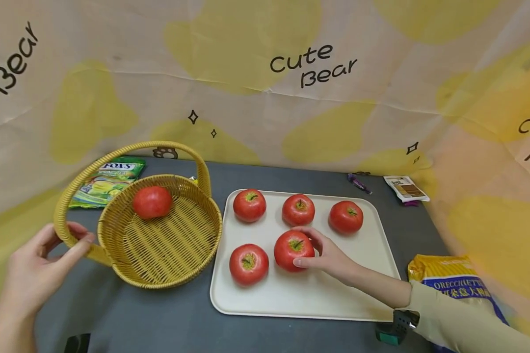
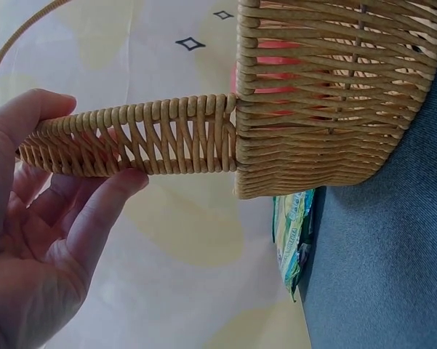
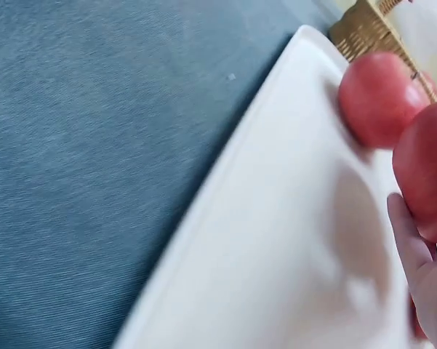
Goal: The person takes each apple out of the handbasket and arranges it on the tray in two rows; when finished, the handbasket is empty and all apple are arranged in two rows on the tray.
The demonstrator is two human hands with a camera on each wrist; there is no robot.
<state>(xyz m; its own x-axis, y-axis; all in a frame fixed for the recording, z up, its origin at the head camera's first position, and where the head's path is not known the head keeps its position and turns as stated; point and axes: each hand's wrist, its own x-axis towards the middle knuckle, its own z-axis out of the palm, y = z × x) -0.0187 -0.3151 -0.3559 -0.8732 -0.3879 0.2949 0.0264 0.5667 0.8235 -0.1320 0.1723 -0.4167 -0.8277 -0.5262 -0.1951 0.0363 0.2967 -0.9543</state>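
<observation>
Now the right hand (image 1: 324, 252) wraps around the round red apple with the green stem dimple (image 1: 293, 249), front row of the flat cream plastic tray (image 1: 371, 274), thumb low on the near side and fingers curving over the back. So the grip is clamped on that apple, which sits on the tray, just right of another front apple (image 1: 249, 264) and in front of three more. In the right wrist view the shot is blurred, so whether the apple has lifted clear of the tray is hard to call.

On the other side, the left hand (image 1: 39, 269) pinches the arched handle of the round woven yellow wicker basket (image 1: 159, 235), thumb above and fingers below, as the left wrist view shows plainly. One red apple (image 1: 152, 201) lies inside it already, against the far wall.

My read: this is the pick-up stage of moving an apple from tray to basket. The next move calls for a clean lift over the basket rim and a gentle set-down beside the apple inside. The right forearm stretches in low across the dark grey desk (image 1: 168, 318); the left wrist is cocked, bracing the basket.
</observation>
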